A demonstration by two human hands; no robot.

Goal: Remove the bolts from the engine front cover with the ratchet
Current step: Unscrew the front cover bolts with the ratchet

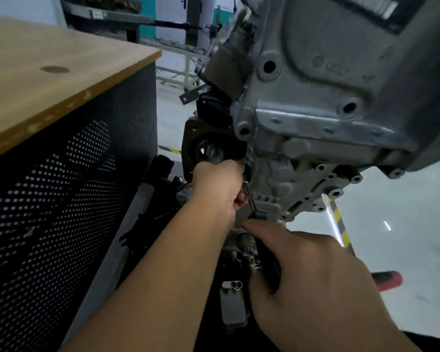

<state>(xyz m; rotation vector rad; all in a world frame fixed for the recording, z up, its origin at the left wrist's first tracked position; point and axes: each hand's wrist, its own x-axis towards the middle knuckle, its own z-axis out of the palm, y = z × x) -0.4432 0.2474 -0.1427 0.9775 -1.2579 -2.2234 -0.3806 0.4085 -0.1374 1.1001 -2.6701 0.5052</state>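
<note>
The ratchet (252, 205) is sitting low on the engine front cover (323, 102), its thin metal shaft slanting down and to the right into a dark handle end, just below the middle of the view. The bolt it may be on is hidden behind the fingers. The left hand (217, 189) is reaching up from the lower left and curling its fingers round the upper end of the ratchet, tight against the cover's lower left edge. The right hand (315, 273) is coming in from the lower right, its fingers wrapping a dark handle, with the forefinger stretching up to touch the ratchet's lower end.

The grey cast cover is filling the upper right, tilting across the view, with open bolt holes showing along its flanged lower edge to the right of the hands. Left of the hands, a dark round housing (208, 151) is jutting out from the engine, touching the left knuckles.

A cabinet with a wooden top (54, 80) and perforated dark side is standing to the left, leaving only a narrow gap for the left forearm. To the right, pale glossy floor (404, 212) is lying open, crossed by a yellow-and-black striped line (339, 222).
</note>
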